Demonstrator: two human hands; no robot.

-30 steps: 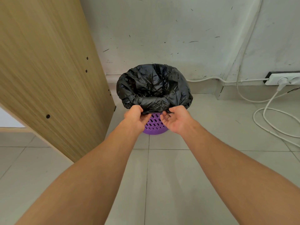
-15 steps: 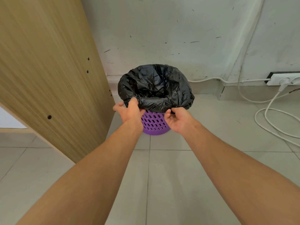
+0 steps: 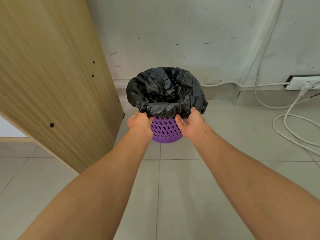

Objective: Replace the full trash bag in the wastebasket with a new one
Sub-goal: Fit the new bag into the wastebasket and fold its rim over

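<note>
There is 1 view only, from a camera worn on the person's head, so no second view shares the scene. It looks forward and down, from above and behind both forearms, which run from the near bottom corners toward the middle. The wastebasket [image 3: 166, 129] sits just above centre, near the far wall [image 3: 173, 32], close enough to show its holes. The wide angle bends the wooden panel [image 3: 52, 75] on the left and takes in the power strip [image 3: 301, 83] at the far right.
</note>
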